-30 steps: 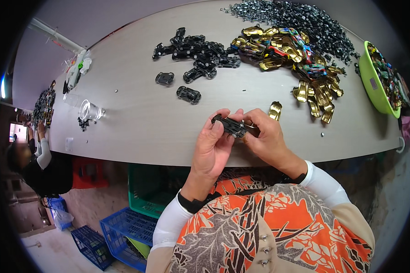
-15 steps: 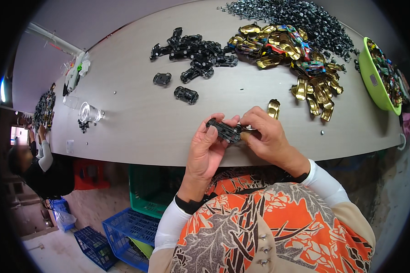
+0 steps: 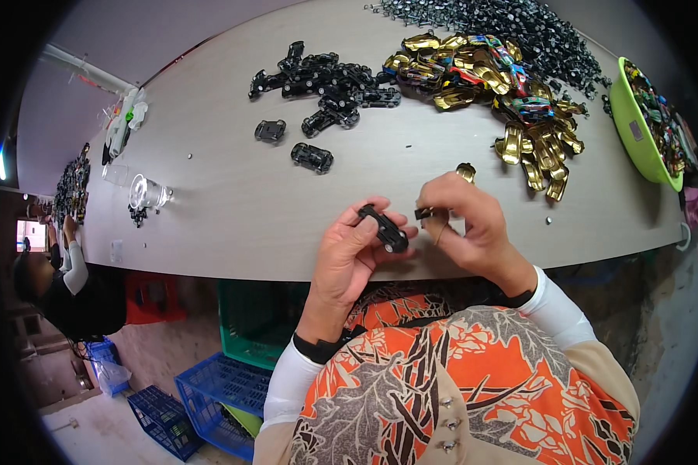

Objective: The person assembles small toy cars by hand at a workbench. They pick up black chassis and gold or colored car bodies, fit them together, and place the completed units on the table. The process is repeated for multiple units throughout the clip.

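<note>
My left hand (image 3: 343,257) is closed on a black toy car chassis (image 3: 386,229), held between thumb and fingers above the table's near edge. Just to its right, my right hand (image 3: 473,225) pinches a small dark piece (image 3: 424,213), too small to make out. The two hands are apart. Beyond my right knuckles lies a gold toy car shell (image 3: 466,170), partly hidden by that hand. Two single black chassis (image 3: 312,157) rest on the table ahead of my left hand, in front of a heap of more black chassis (image 3: 329,87).
Gold and coloured car shells (image 3: 473,74) form a pile at the far right, with a heap of wheel axles (image 3: 512,31) behind. A green basin (image 3: 630,128) of shells stands at the right edge. Clear cups (image 3: 147,192) are at left; a co-worker (image 3: 66,287) sits beyond.
My right hand has drawn away from the chassis to the right, with the small dark piece. My left hand has turned the chassis more steeply.
</note>
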`<state>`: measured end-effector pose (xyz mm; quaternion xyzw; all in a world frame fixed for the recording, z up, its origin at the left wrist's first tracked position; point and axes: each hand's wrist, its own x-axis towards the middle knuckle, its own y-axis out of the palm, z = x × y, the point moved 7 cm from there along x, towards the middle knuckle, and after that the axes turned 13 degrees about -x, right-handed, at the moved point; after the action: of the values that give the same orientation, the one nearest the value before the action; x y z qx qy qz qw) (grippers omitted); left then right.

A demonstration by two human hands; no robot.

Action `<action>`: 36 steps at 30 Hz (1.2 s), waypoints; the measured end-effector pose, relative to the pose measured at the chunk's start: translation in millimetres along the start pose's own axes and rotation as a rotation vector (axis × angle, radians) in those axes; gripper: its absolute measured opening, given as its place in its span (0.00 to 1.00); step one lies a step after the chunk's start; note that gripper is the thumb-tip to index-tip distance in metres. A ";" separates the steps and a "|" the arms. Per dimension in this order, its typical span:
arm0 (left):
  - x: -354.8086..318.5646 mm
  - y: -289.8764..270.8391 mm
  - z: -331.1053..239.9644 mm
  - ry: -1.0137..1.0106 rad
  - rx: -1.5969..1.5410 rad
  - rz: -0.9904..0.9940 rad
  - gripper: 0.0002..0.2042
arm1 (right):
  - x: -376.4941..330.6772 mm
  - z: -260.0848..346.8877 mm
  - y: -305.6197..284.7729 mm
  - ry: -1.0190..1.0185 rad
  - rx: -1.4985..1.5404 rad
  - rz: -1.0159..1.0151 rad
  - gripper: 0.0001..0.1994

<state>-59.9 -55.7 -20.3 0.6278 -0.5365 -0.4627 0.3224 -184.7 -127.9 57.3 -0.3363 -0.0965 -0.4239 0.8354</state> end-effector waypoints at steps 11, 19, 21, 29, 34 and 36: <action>-3.7 8.5 -2.5 0.060 0.080 0.049 0.20 | -7.3 4.4 9.2 0.105 0.038 -0.017 0.09; -5.2 11.1 -7.1 0.288 0.414 0.026 0.20 | -21.4 -26.3 28.2 0.514 0.455 0.086 0.06; -6.4 13.1 -8.6 0.338 0.513 0.044 0.20 | -21.9 -26.4 28.2 0.507 0.404 0.097 0.05; -3.8 10.5 -3.2 0.166 0.126 0.050 0.24 | -8.8 -7.8 4.6 0.187 0.233 -0.023 0.07; -5.3 4.1 -3.8 0.175 0.202 0.031 0.24 | -2.9 9.3 12.6 0.017 0.099 -0.028 0.09; -6.7 6.0 -3.9 0.203 0.237 0.013 0.23 | -3.6 7.7 12.8 0.037 0.058 -0.012 0.08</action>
<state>-58.5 -50.9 -11.9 0.7016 -0.5560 -0.3282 0.3017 -176.1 -115.2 55.3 -0.3035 -0.0955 -0.4320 0.8439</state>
